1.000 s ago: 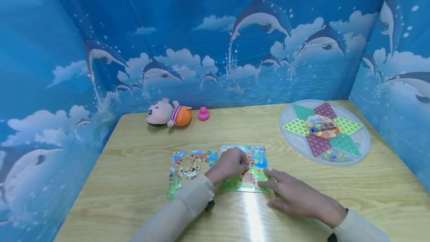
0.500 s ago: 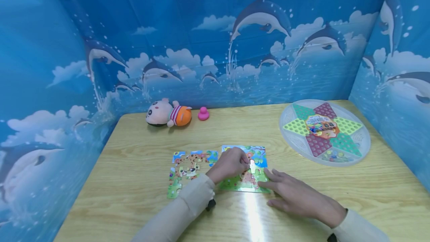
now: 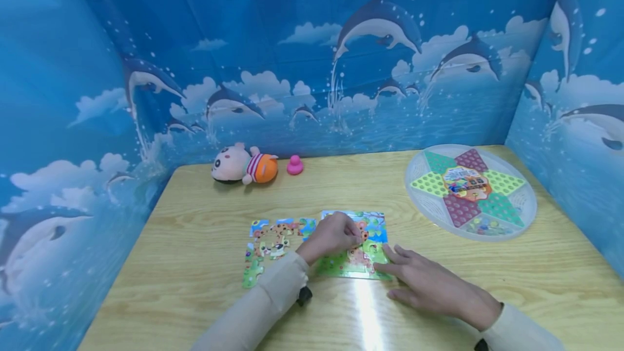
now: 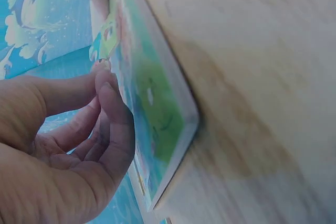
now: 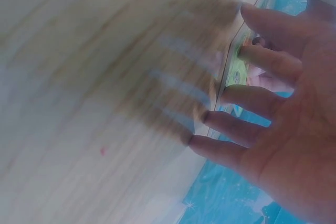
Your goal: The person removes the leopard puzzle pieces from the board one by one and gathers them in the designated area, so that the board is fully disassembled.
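Observation:
My left hand [image 3: 336, 236] is over the right-hand jigsaw board [image 3: 341, 272], pinching a small green puzzle piece [image 4: 109, 36] between thumb and index fingertip. In the left wrist view the piece is tilted up from the board. My right hand [image 3: 431, 284] has its fingers spread, and the fingertips rest at the board's right edge; the right wrist view shows them along that edge. Green, blue and brown animal pictures cover this board, partly hidden by my left hand. Left of it lies a second jigsaw [image 3: 253, 272], its dog-face pieces [image 3: 274, 249] surrounded by gaps.
A plush doll [image 3: 246, 165] lies at the back left, beside a small pink toy [image 3: 294, 166]. A round Chinese checkers board [image 3: 470, 193] takes up the right rear of the wooden table [image 3: 195, 297]. Dolphin-print cloth [image 3: 312, 58] hangs behind.
My left hand has shifted only slightly. The pinched piece has changed its tilt: it shone white half a second ago and now shows green. The right hand stays in place.

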`<state>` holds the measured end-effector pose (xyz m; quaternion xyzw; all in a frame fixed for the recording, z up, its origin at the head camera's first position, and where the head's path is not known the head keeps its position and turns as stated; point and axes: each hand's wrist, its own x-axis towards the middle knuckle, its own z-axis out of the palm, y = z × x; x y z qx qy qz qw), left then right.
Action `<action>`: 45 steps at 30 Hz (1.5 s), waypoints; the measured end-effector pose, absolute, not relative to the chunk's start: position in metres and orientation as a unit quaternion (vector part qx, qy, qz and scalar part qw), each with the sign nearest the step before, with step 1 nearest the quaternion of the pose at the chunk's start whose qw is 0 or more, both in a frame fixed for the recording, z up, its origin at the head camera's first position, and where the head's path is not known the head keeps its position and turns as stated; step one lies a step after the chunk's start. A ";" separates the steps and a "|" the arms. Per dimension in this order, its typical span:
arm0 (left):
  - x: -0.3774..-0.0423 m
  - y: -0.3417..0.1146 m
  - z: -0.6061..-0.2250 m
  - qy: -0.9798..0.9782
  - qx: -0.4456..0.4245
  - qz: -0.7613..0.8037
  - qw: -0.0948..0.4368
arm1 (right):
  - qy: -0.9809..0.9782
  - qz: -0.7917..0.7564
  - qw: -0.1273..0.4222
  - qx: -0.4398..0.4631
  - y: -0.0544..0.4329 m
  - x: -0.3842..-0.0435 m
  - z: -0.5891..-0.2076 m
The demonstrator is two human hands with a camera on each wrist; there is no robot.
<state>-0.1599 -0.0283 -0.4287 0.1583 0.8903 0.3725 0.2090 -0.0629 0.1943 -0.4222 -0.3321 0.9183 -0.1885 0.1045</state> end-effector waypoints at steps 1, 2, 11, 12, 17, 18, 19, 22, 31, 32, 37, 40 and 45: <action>-0.160 -0.029 -0.428 0.888 0.157 0.377 0.211 | 0.918 -0.189 0.103 -0.334 0.194 -0.063 -0.422; -0.160 -0.031 -0.427 0.886 0.156 0.381 0.212 | 0.918 -0.188 0.101 -0.335 0.194 -0.063 -0.423; -0.162 -0.046 -0.422 0.874 0.132 0.422 0.199 | 0.917 -0.186 0.107 -0.335 0.195 -0.064 -0.424; -0.162 -0.049 -0.422 0.874 0.130 0.424 0.199 | 0.917 -0.187 0.108 -0.335 0.195 -0.064 -0.424; -0.163 -0.066 -0.418 0.873 0.122 0.428 0.200 | 0.917 -0.187 0.107 -0.335 0.194 -0.064 -0.424; -0.162 -0.069 -0.418 0.873 0.118 0.428 0.202 | 0.917 -0.187 0.107 -0.336 0.194 -0.064 -0.424; -0.162 -0.072 -0.418 0.873 0.117 0.428 0.202 | 0.917 -0.187 0.107 -0.335 0.194 -0.064 -0.424; -0.161 -0.083 -0.416 0.873 0.111 0.430 0.205 | 0.917 -0.188 0.106 -0.335 0.195 -0.064 -0.423; -0.157 -0.115 -0.413 0.876 0.093 0.426 0.205 | 0.917 -0.191 0.109 -0.334 0.195 -0.064 -0.423; -0.156 -0.118 -0.413 0.878 0.092 0.424 0.204 | 0.917 -0.192 0.110 -0.333 0.195 -0.064 -0.423; -0.153 -0.131 -0.414 0.883 0.084 0.415 0.202 | 0.917 -0.192 0.111 -0.331 0.195 -0.064 -0.423; -0.151 -0.136 -0.415 0.885 0.076 0.409 0.208 | 0.918 -0.191 0.109 -0.331 0.194 -0.063 -0.424; -0.147 -0.146 -0.417 0.888 0.082 0.402 0.209 | 0.918 -0.189 0.106 -0.332 0.194 -0.063 -0.424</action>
